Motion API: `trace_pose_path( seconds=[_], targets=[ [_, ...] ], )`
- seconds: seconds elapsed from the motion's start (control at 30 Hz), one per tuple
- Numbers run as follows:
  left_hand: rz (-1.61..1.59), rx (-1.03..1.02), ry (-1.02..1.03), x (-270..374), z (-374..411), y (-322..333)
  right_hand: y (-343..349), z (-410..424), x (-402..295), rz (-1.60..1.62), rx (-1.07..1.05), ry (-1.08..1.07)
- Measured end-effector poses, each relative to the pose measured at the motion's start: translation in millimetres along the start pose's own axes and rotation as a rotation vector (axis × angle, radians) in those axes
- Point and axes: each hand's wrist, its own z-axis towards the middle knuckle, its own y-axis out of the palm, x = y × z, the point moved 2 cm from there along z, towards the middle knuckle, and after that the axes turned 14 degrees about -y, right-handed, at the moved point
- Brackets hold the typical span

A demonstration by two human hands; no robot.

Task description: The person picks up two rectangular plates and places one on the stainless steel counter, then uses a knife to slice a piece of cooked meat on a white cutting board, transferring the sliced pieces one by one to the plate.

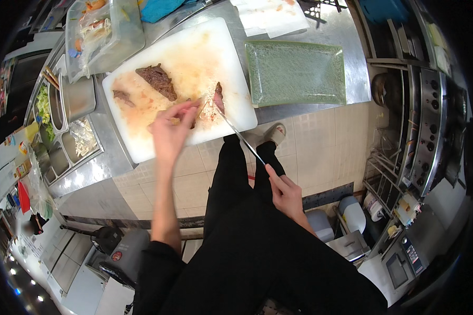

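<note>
My right hand (287, 195) grips the handle of a long kitchen knife (242, 138), its blade slanting up over the near edge of a white cutting board (197, 43). Beside the blade's tip lies a cut piece of meat (219, 99), pink inside with a browned crust. My left hand (172, 124), slightly blurred, is over the board with thumb and fingers bent. Browned meat (177, 119) shows between and beneath its fingers; the grip on it is unclear. Farther up the board are a larger browned piece of meat (157, 82) and a small scrap (123, 98).
A green rectangular plate (297, 73) sits right of the board, below white paper (271, 15). At left stand a clear plastic tub (132, 45) of food waste and metal ingredient pans (79, 98). A stove (429, 130) lines the right side.
</note>
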Motion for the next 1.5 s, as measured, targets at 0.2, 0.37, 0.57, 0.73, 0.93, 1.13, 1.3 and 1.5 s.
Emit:
trace_pose_path(
  seconds=[0.2,0.37,0.57,0.73,0.93,1.13,1.3,1.5],
  targets=[
    [0.064,-0.137,-0.022,6,31,-36,2,23,-7,0.251,-0.032,0.145],
    [0.046,-0.033,-0.032,-8,32,-22,10,38,-15,0.326,-0.083,0.232],
    [0.226,0.126,0.004,-10,27,-17,17,46,-18,0.316,-0.122,0.258],
    [0.238,0.236,0.083,-17,22,-11,19,49,-22,0.337,-0.094,0.238],
    [0.311,0.357,0.155,-14,15,-6,16,42,-14,0.331,-0.112,0.225],
    [0.232,0.363,0.268,13,-13,3,17,60,3,0.418,0.049,0.319],
    [0.103,0.23,0.431,23,-10,54,36,99,14,0.373,0.086,0.227],
    [0.144,0.288,0.447,26,-7,66,39,107,13,0.303,0.137,0.143]
  ],
)
